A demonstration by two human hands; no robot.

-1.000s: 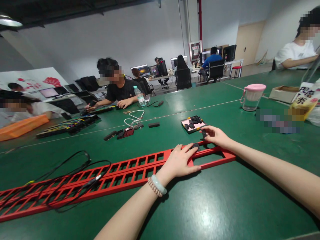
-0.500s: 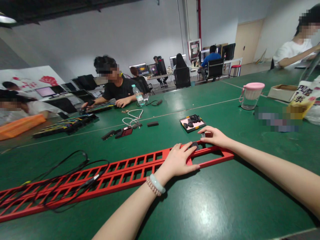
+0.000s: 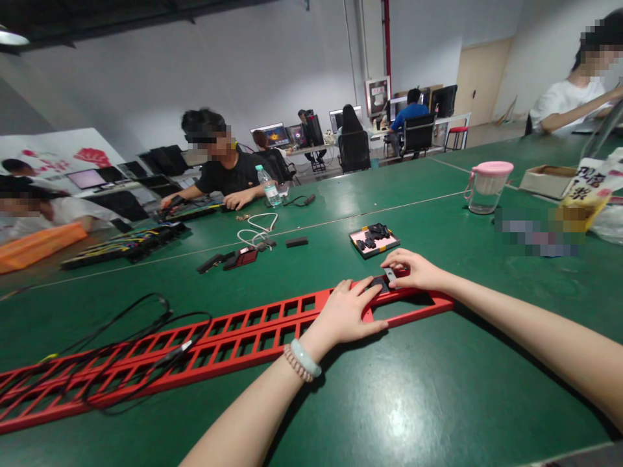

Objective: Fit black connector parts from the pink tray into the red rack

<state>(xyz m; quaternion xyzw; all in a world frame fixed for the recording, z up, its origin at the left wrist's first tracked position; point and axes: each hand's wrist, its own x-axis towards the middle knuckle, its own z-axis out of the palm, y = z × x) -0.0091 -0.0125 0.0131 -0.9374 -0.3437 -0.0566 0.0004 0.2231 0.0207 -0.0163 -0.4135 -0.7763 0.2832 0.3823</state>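
Observation:
A long red slotted frame (image 3: 263, 344) lies across the green table. My left hand (image 3: 346, 312) rests flat on it near its right end, fingers spread, with fingertips at a dark piece (image 3: 378, 283) set in the frame. Between thumb and fingers, my right hand (image 3: 413, 271) pinches a small grey metal piece (image 3: 390, 275), tilted just right of the dark piece. Black cables (image 3: 141, 350) lie over the left part of the frame. Just behind my right hand is an open box (image 3: 374, 240) holding small black parts.
Dark blocks (image 3: 241, 258) and a white cable (image 3: 256, 230) lie behind the frame. A bottle (image 3: 268, 187) stands near a person across the table. At the right are a pink-lidded cup (image 3: 487, 188), a cardboard box (image 3: 545, 181) and a yellow-white bag (image 3: 586, 194).
My right hand has moved slightly left and turned, bringing the grey piece lower, beside the dark piece, and more of it shows. My left hand has stayed in place.

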